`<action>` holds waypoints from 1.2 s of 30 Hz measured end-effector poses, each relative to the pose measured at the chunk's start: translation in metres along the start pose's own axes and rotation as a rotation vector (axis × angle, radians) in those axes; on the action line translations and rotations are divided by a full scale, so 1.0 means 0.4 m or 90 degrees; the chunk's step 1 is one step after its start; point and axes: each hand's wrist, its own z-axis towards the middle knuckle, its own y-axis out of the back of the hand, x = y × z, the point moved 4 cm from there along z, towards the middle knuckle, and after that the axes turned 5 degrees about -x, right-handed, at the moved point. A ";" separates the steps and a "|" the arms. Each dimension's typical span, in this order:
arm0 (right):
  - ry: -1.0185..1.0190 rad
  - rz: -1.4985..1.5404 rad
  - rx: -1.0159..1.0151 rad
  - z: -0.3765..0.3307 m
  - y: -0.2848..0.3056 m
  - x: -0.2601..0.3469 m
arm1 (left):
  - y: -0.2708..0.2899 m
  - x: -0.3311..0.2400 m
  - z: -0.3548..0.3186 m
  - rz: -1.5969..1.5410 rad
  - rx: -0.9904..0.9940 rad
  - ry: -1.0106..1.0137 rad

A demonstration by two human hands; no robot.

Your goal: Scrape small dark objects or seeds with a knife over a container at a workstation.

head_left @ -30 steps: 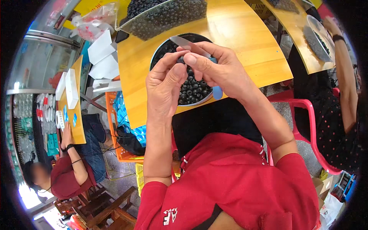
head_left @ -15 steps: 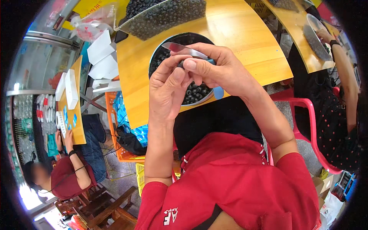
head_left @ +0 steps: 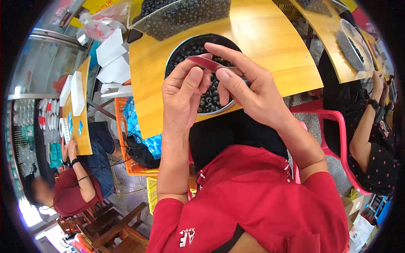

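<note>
My right hand (head_left: 257, 86) holds a small knife (head_left: 205, 63), its thumb and fingers around the handle end and the reddish-shining blade pointing left. My left hand (head_left: 179, 99) is closed, thumb and fingertips curled together close to the blade's tip. Whatever is pinched there is too small or hidden to make out. Beneath both hands, at the near edge of the table, stands a round bowl (head_left: 166, 65) with a dark inside and a pale rim. Many dark, round, bead-like pieces (head_left: 209, 101) lie in it, several with light centres.
Behind the bowl, a clear tray (head_left: 185, 19) of dark pieces sits on the yellow wooden table (head_left: 287, 63). An orange crate (head_left: 134, 164) with blue packets stands below left. One co-worker (head_left: 78, 189) sits at left, another (head_left: 371, 139) at right beside a pink chair (head_left: 344, 156).
My hands have drawn slightly apart, and the right fingers have opened out a little around the knife. The blade sits lower. The co-worker at right has moved an arm nearer.
</note>
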 end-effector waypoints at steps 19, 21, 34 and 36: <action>-0.042 0.051 0.059 0.024 0.003 -0.002 | 0.023 0.013 0.003 -0.113 0.043 0.012; -0.022 0.022 0.053 0.027 0.000 -0.003 | 0.027 0.012 0.007 -0.110 0.065 0.021; -0.047 0.014 0.056 0.030 0.008 -0.019 | 0.028 0.014 0.008 -0.089 0.112 -0.024; -0.063 0.035 0.062 0.030 0.008 -0.005 | 0.027 0.012 0.007 -0.091 0.099 -0.008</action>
